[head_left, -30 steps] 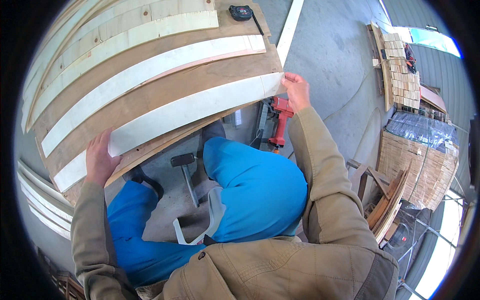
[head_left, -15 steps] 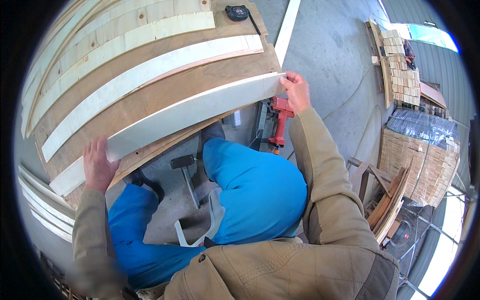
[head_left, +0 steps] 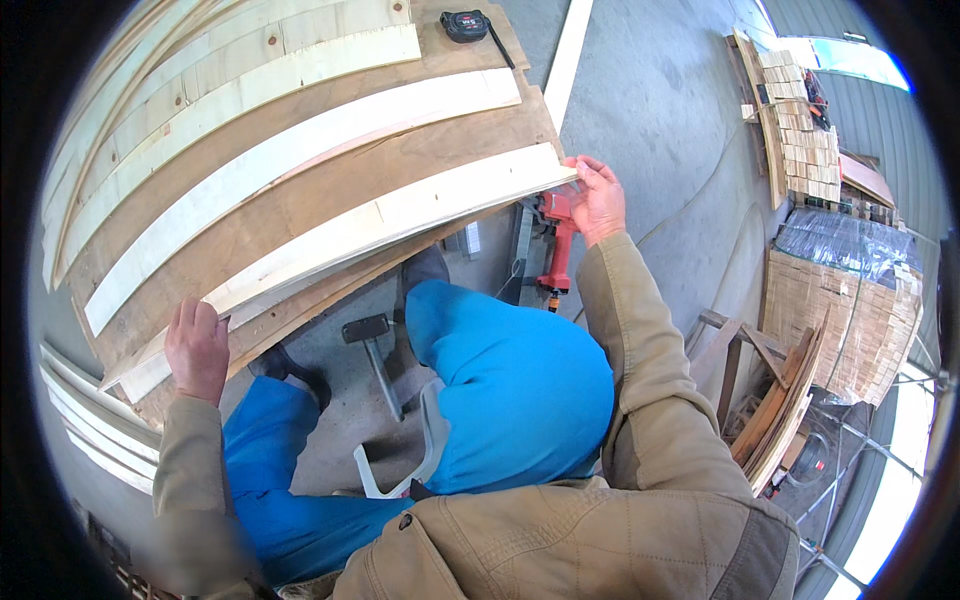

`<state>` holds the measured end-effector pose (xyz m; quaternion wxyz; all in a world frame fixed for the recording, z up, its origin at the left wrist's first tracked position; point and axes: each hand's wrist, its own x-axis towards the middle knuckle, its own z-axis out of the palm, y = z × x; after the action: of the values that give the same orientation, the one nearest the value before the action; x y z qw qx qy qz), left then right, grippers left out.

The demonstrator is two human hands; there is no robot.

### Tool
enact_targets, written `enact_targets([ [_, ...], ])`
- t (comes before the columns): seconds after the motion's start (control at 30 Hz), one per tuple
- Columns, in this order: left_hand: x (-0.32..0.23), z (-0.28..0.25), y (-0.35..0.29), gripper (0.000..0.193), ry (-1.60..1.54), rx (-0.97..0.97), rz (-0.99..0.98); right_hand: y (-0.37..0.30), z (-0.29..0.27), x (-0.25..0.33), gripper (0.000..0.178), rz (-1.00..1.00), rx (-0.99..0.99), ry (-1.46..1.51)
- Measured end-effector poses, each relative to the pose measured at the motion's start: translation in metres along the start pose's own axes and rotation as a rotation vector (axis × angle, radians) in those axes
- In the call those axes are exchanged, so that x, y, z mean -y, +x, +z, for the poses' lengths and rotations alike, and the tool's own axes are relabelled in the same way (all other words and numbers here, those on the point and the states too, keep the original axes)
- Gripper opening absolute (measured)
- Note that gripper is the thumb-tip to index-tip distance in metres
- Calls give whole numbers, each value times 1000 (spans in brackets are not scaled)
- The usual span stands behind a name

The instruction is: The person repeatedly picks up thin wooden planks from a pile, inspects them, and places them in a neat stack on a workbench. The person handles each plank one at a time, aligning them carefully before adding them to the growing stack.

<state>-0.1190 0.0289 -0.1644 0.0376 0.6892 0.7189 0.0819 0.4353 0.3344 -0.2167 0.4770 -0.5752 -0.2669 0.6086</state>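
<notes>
A long, narrow wooden strip (head_left: 400, 207) lies along the near edge of a brown plywood-topped table, tilted with a pale wood-grain face upward. Small dark marks dot that face. A white surface shows under its near edge. My right hand (head_left: 598, 203) pinches the strip's right end, thumb and fingers closed on it. Near the other end, my left hand (head_left: 197, 350) grips the near edge with curled fingers. Another pale strip (head_left: 330, 130) rests farther back on the plywood top (head_left: 400, 150), apart from the one I hold.
Several wood strips (head_left: 250, 60) lie at the table's far left. A tape measure (head_left: 465, 25) and black pen (head_left: 502, 46) are at the back. Below are a red nail gun (head_left: 558, 250), a hammer (head_left: 372, 350) and white strips (head_left: 95, 420). Stacked wood (head_left: 840, 310) stands right.
The strip has rolled over lengthwise, from its white face up to its wood-grain face up. My left hand has gone from lying over it to curling at its edge.
</notes>
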Motion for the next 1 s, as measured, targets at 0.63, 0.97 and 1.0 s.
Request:
enact_targets([
  [0.63,-8,6,-17,35,-164,205,-40,0,-16,-10,35,29,53,-42],
  [0.97,-12,2,-17,31,-101,213,-49,5,-29,-13,32,-36,0,-149],
  [1.0,-12,2,-17,32,-84,221,-36,5,-30,-14,32,-28,7,-181],
])
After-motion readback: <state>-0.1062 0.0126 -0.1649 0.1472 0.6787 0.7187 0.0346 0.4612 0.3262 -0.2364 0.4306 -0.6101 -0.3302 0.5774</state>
